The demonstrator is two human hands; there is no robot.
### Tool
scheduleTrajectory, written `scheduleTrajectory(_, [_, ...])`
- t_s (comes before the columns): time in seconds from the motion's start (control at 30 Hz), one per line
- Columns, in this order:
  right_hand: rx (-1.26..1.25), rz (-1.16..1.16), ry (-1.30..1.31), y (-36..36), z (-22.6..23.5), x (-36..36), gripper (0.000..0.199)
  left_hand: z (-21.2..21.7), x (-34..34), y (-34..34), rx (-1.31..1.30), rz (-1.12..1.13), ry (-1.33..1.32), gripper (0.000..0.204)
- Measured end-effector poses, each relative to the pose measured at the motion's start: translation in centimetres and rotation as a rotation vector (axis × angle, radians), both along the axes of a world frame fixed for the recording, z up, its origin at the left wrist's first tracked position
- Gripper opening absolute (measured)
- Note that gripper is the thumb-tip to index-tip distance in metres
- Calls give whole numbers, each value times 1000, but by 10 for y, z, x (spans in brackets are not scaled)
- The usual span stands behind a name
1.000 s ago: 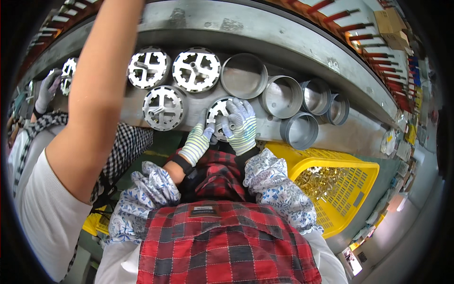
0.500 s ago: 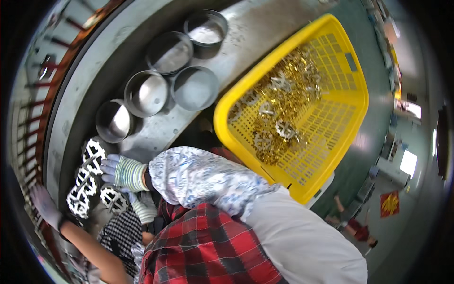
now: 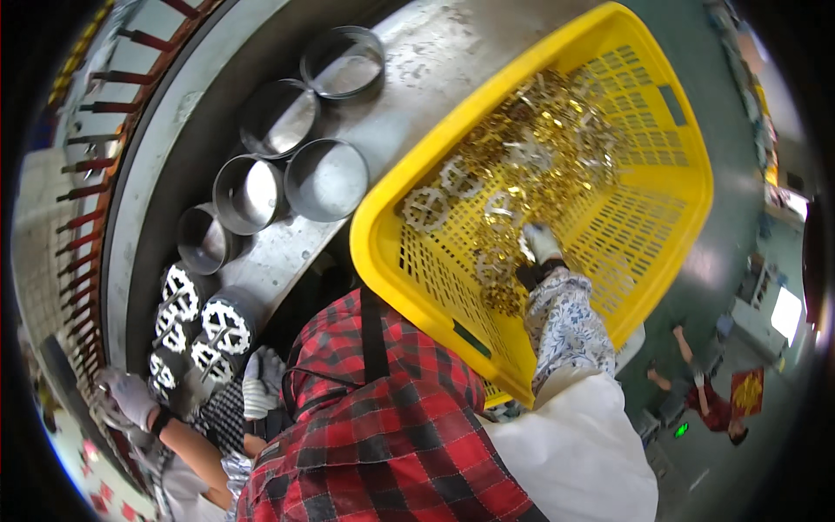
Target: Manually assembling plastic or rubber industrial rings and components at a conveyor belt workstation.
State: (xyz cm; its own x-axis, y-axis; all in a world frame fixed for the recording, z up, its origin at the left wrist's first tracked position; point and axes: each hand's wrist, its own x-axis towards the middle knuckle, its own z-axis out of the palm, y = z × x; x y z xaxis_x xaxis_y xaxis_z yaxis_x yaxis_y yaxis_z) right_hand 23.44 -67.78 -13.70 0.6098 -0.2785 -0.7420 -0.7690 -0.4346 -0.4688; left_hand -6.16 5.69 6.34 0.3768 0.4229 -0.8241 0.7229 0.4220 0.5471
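My right hand (image 3: 543, 244), in a glove with a floral sleeve above it, is down inside the yellow basket (image 3: 491, 354). Its fingers are bent in among gold shreds (image 3: 565, 196) and white toothed discs (image 3: 426, 209); what they grip is partly hidden. My left hand (image 3: 259, 383), in a striped grey-white glove, is by my red-black plaid apron (image 3: 383, 418). Its thumb and fingers point up and stand apart, with nothing seen in them. Beside it are several round metal cups with white toothed discs (image 3: 226, 328) at their tops.
Several open metal cups (image 3: 327, 180) stand on a metal ledge (image 3: 426, 52). At the left a co-worker's gloved hand (image 3: 130, 398) is near a row of red-tipped rods (image 3: 91, 165). Another person (image 3: 718, 409) is far off at the right.
My right hand has moved from beside the disc-topped cups at left over into the basket. My left hand stays by the apron. The view has shifted, and the co-worker's hand is still at the left.
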Motion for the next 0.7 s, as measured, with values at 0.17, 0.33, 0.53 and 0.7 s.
scheduleTrajectory(0.17, [-331,205,112,19,-80,-41,75,29,78,-139,-234,148,-96,57])
scheduleTrajectory(0.33, [-421,480,100,95,-76,-12,59,35,118,-143,-224,63,-185,54])
scheduleTrajectory(0.53, [-169,23,-711,186,88,-1,42,61,163,-164,-417,-89,-294,67])
scheduleTrajectory(0.7, [-343,556,-1522,249,260,-6,21,101,208,-184,-597,-369,-421,83])
